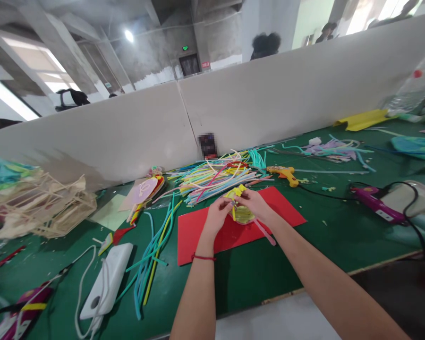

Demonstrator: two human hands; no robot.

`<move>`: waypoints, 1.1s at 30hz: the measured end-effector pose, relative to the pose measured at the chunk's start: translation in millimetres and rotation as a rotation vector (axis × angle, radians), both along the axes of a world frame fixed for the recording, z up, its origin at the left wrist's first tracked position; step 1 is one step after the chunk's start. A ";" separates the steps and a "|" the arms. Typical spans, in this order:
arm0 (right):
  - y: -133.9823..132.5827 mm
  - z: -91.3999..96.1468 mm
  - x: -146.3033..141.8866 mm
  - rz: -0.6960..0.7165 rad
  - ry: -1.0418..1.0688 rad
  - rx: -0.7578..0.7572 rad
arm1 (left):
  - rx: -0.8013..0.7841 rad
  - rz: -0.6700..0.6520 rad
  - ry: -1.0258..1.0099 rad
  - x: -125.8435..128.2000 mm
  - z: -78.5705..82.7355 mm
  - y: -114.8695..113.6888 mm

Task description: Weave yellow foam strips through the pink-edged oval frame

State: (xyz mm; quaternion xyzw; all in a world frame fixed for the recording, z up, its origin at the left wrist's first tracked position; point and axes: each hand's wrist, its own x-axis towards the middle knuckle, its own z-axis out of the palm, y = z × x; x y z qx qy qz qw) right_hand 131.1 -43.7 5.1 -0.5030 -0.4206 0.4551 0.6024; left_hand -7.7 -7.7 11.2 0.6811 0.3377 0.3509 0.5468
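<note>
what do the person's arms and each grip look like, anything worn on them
The bare left forearm wears a thin red cord-like bracelet near the wrist. The bare right forearm shows no band. No sleeves are visible, and the left grip and right grip are gloveless.

Readable text: none; the markings are too small or blurred.
Green lit sign point(185, 47): beyond and above the partition point(127, 137), over a dark doorway point(190, 65); pale figures, not legible.
Red sign point(205, 64): beyond the partition's top edge, just right of that doorway; a row of white marks, no character to be made out.
Purple tool point(366, 198): on the surface point(333, 226), in front of the partition's right part; white label point(385, 216), too blurred to read.
Dark item point(208, 145): at the partition's foot; pixelated, any lettering hidden.
</note>
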 end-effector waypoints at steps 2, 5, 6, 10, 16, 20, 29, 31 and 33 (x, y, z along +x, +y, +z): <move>-0.5 -0.3 0.0 0.012 0.029 -0.004 | -0.042 -0.012 -0.024 -0.3 0.0 -0.3; -0.9 -0.9 1.3 0.046 0.067 -0.012 | -0.107 -0.021 -0.051 -1.5 0.5 -2.0; -0.8 -1.2 1.8 0.059 0.079 -0.013 | -0.129 -0.025 -0.058 -1.8 0.9 -2.7; -1.1 -1.5 3.2 0.105 0.128 -0.019 | -0.202 -0.027 -0.081 -2.1 2.5 -5.2; -5.9 4.4 4.7 0.181 0.242 -0.042 | -0.287 -0.012 -0.134 -2.2 4.9 -5.6; -7.1 4.9 5.2 0.186 0.278 -0.042 | -0.352 -0.030 -0.179 -2.8 3.4 -5.8; -3.0 0.8 1.6 0.111 0.239 -0.001 | -0.519 -0.104 -0.315 1.2 2.1 -11.2; -2.1 1.6 0.3 0.093 0.217 0.003 | -0.544 -0.100 -0.350 1.7 1.9 -11.8; -2.1 3.5 -1.0 0.072 0.193 0.002 | -0.560 -0.081 -0.390 2.2 1.6 -11.9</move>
